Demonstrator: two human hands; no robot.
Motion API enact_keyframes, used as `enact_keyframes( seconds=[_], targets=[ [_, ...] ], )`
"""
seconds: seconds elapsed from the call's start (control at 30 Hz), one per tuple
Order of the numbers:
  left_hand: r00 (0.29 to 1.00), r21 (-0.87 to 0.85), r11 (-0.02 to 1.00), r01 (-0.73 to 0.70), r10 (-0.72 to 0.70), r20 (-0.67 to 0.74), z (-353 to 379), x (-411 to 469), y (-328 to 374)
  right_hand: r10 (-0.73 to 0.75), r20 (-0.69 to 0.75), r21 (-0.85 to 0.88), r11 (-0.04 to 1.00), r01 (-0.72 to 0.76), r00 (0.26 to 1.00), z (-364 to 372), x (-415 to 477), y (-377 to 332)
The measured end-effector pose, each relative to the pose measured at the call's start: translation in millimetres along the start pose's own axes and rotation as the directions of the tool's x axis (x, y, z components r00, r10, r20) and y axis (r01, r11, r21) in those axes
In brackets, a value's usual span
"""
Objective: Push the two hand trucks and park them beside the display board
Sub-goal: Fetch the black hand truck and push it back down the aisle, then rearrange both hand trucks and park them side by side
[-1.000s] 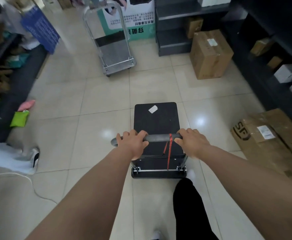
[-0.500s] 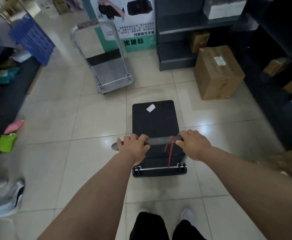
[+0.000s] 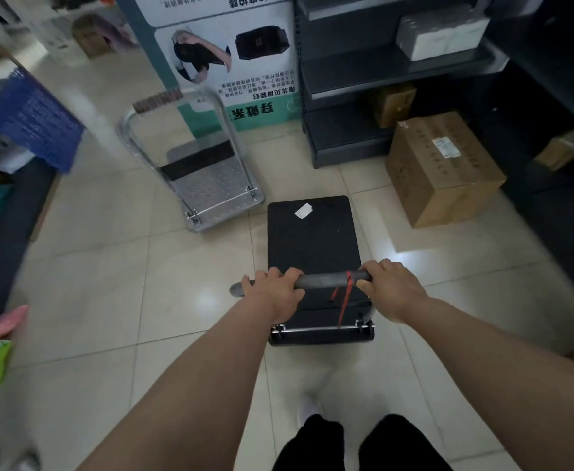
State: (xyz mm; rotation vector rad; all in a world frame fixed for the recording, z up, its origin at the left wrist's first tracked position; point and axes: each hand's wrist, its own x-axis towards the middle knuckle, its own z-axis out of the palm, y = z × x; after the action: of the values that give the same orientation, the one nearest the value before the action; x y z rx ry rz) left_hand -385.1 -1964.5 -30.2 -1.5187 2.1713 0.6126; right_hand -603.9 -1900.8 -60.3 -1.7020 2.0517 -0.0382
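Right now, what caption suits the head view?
Both hands push a black hand truck toward a parked silver one.

Black hand truck point(image 3: 312, 246), silver dimpled hand truck point(image 3: 210, 185), teal-and-white display board point(image 3: 224, 62), beige tiles point(image 3: 108, 283).

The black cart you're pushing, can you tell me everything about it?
The black flat-deck hand truck is a low platform cart with a dark, matte rectangular deck, empty except for a small white sticker near its far end. A metal hinge bar runs across the near end. Its upright handle ends in a dark grey padded bar with a red cord hanging from it. The left hand and right hand each have a grip on that bar. It stands level on the pale tiled floor, pointing toward the shelves.
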Motion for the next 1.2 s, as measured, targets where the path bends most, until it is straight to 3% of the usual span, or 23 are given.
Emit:
enact_keyframes(
  seconds=[0.33, 0.53, 0.63, 0.77, 1.2],
  targets=[
    [0.999, -0.03, 0.999, 0.013, -0.014, -0.04, -24, 30, -4, -0.013, 0.139, -0.011, 1.0, 0.014, 0.99, -31, 54, -3],
    [0.999, -0.065, 0.997, 0.047, -0.046, 0.009, -29, 39, 6, -0.011, 0.211, -0.023, 1.0, 0.017, 0.977, -44, 61, 3],
    [0.998, -0.132, 0.989, 0.064, -0.067, -0.017, -32, 43, 6, -0.012, 0.182, 0.039, 0.999, 0.005, 0.983, -56, 69, -2],
    [0.985, -0.252, 0.962, 0.104, -0.136, -0.11, -44, 45, 1, -0.131, 0.099, 0.05, 0.991, 0.126, 0.986, -72, 85, -22],
    [0.93, -0.286, 0.924, 0.253, -0.314, -0.19, -90, 23, -72, -0.281, 0.178, 0.043, 0.96, 0.278, 0.943, -75, 126, -112]
  ],
)
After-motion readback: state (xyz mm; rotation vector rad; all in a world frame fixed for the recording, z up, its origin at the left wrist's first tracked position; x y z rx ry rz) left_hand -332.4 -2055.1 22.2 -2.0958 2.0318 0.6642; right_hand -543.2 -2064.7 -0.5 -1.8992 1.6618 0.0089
